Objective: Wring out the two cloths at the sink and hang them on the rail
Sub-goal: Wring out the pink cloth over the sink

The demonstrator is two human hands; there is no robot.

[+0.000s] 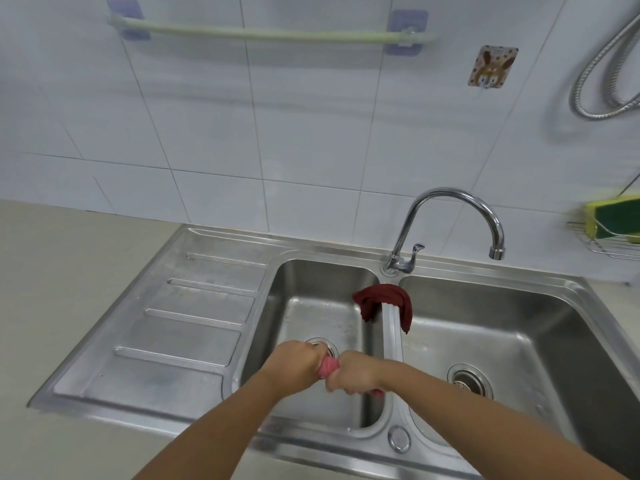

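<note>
Pink cloth twisted into a tight roll over the left basin of the sink, left hand and right hand both fisted around its ends. Wringing looks underway. Dark red cloth draped over the divider between basins; can't tell whether it's wrung. Rail on the tiled wall is bare, so both hangings remain. Tap shows no water running.

Beige countertop carries an inset stainless-steel double-basin sink. A dark red cloth lies draped over the sink's central divider.
</note>
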